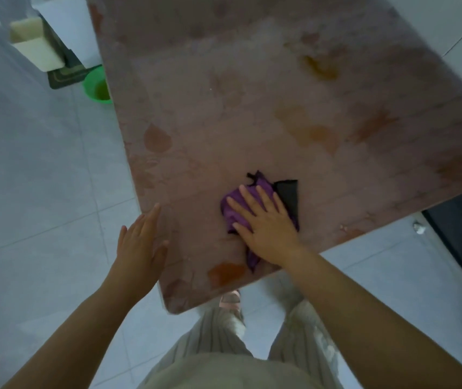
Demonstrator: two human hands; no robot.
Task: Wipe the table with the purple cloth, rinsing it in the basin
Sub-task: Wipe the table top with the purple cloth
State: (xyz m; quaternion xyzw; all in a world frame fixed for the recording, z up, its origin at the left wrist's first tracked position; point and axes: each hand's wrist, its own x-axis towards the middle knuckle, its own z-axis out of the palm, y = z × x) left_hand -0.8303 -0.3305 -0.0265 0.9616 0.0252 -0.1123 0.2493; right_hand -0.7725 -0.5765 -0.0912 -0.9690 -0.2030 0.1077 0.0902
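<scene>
The purple cloth, with black patches at its far edge, lies crumpled on the pinkish table near the front corner. My right hand presses flat on it with fingers spread and straight. My left hand is held flat with straight fingers at the table's left edge, its thumb over the tabletop. A green basin stands on the floor beside the table's left side, partly hidden by the table edge.
The tabletop carries orange and yellowish stains near the front corner and farther back. A cream box and a dark mat sit on the tiled floor behind the basin. My legs stand at the table's front corner.
</scene>
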